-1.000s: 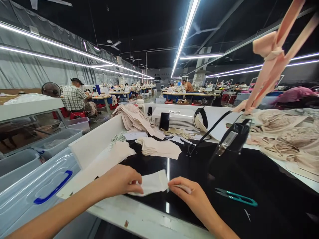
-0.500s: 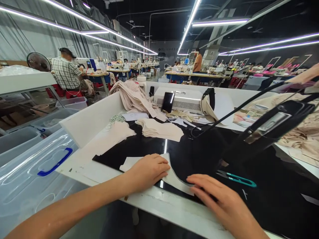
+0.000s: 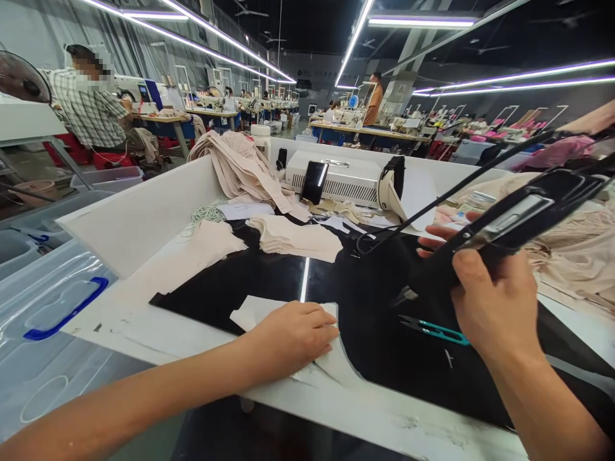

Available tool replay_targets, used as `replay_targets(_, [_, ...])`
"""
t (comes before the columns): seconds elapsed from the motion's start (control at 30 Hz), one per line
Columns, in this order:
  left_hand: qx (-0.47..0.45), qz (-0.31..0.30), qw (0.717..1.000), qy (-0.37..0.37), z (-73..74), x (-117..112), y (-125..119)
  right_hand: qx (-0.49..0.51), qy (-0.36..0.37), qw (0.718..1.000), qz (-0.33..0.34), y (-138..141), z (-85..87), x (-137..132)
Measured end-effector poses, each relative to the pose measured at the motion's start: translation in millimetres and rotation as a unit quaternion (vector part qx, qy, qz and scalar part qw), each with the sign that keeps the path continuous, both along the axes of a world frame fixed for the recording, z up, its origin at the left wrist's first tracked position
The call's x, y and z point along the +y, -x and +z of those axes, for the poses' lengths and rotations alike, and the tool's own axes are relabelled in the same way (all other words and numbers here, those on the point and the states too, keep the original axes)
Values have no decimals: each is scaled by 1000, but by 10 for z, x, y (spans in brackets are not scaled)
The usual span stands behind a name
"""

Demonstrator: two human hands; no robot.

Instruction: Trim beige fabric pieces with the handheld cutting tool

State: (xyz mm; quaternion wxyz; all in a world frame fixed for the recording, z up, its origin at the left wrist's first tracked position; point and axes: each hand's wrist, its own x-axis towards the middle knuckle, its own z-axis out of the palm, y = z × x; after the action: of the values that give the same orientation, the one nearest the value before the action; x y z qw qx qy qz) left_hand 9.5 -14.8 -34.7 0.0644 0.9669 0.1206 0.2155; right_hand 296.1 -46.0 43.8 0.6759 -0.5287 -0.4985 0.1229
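Note:
My left hand (image 3: 300,336) lies over a pale cut fabric piece (image 3: 257,310) near the table's front edge, fingers together, pressing it on a black sheet (image 3: 365,294). The piece has a curved right side, and part of it is hidden under the hand. My right hand (image 3: 500,301) is wrapped about a black corded tool (image 3: 538,205) with a silver plate, thumb on the near side and fingers showing beyond it. The tool's lower end is blurred. Below it lie teal-handled thread snips (image 3: 442,333), their handle end close to my right wrist.
Stacked pale fabric pieces (image 3: 298,237) and a beige cloth heap (image 3: 240,166) lie farther back. A phone (image 3: 314,182) leans before a white vented box (image 3: 343,176). A low white wall (image 3: 134,211) edges the table; plastic bins stand left. People sit at machines beyond.
My right hand has left the fabric's curved edge and moved up and right to the black tool. My left hand stays on the fabric. The view has shifted slightly.

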Motion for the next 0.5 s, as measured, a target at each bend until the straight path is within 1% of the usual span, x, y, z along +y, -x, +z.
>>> replay_targets(0.1, [-5,6,1000,-24,12,28,-74,37,-39,998,16,164,50,153])
replay_targets(0.2, [-4,16,999,-39,-19,39,-142,66,-77,995,22,367,42,217])
replay_targets(0.3, [-7,27,998,-58,-78,18,-178,101,-97,990,24,583,6,239])
replay_targets(0.37, [-9,33,996,-87,-118,-4,-188,120,-104,987,35,701,-33,258])
replay_targets(0.5, [-22,38,988,-145,-182,-30,-204,144,-113,980,74,830,-129,323])
